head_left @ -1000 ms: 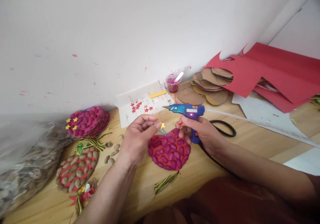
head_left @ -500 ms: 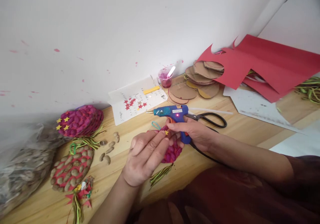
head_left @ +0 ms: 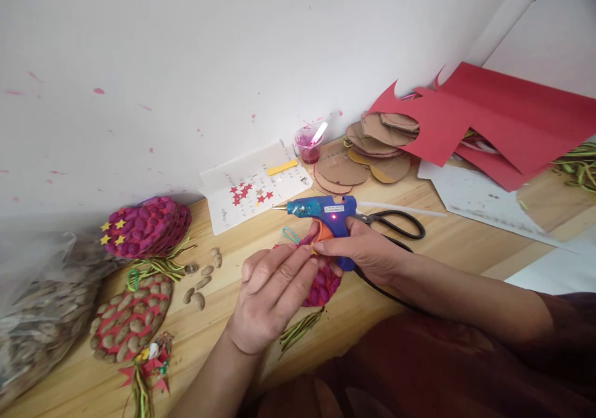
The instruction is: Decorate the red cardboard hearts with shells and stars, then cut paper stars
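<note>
My left hand [head_left: 274, 294] lies over a round magenta shell-covered ornament [head_left: 323, 284] on the wooden table [head_left: 447, 244], fingers stretched and pressed flat on its top edge; a teal loop [head_left: 291, 235] sticks out above the fingertips. My right hand [head_left: 365, 250] grips a blue hot glue gun [head_left: 321, 210] with a red light lit, nozzle pointing left, just above the ornament. Its index finger meets my left fingertips. A striped cord tassel [head_left: 298, 331] trails below the ornament.
A stack of finished magenta ornaments with yellow stars [head_left: 144, 227] and an unpainted shell ornament [head_left: 130, 315] lie left, beside a bag of shells [head_left: 41, 309]. Black scissors [head_left: 395, 225], star sticker sheet [head_left: 254, 188], paint cup [head_left: 310, 145], cardboard discs [head_left: 367, 157] and red paper [head_left: 488, 120] sit behind.
My left hand, which pinched a small yellow star above the ornament, has come down flat onto the ornament's top. The glue gun stayed close above; the view shifted slightly.
</note>
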`<action>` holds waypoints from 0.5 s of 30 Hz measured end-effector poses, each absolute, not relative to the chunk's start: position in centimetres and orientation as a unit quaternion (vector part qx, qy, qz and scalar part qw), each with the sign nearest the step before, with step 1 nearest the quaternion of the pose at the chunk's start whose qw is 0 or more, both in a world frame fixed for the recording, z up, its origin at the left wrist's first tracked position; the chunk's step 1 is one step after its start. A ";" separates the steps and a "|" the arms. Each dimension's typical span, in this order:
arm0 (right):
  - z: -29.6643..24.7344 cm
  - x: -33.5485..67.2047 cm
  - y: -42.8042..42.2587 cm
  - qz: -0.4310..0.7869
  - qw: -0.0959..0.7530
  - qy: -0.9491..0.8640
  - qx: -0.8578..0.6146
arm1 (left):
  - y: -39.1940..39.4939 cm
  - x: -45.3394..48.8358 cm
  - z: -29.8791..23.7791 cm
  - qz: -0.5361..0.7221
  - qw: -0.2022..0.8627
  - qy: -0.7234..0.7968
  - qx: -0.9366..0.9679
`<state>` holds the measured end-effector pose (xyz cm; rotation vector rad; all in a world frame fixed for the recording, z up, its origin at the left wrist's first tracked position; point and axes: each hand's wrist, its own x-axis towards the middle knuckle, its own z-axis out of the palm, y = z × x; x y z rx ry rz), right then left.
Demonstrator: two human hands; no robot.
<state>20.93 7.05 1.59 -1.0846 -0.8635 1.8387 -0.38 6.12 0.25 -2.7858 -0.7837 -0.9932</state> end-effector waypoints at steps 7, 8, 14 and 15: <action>1.9 20.5 7.3 0.659 0.420 -0.384 -0.492 | 6.5 1.6 0.8 -0.418 -0.521 -0.503 -0.548; 1.9 20.5 7.3 0.651 0.416 -0.394 -0.498 | 6.6 1.7 0.9 -0.411 -0.577 -0.497 -0.501; 2.4 20.1 7.1 0.620 0.404 -0.426 -0.521 | 6.5 2.0 0.8 -0.401 -0.657 -0.480 -0.421; 2.5 20.1 7.1 0.621 0.402 -0.425 -0.521 | 6.4 2.1 0.8 -0.401 -0.658 -0.479 -0.420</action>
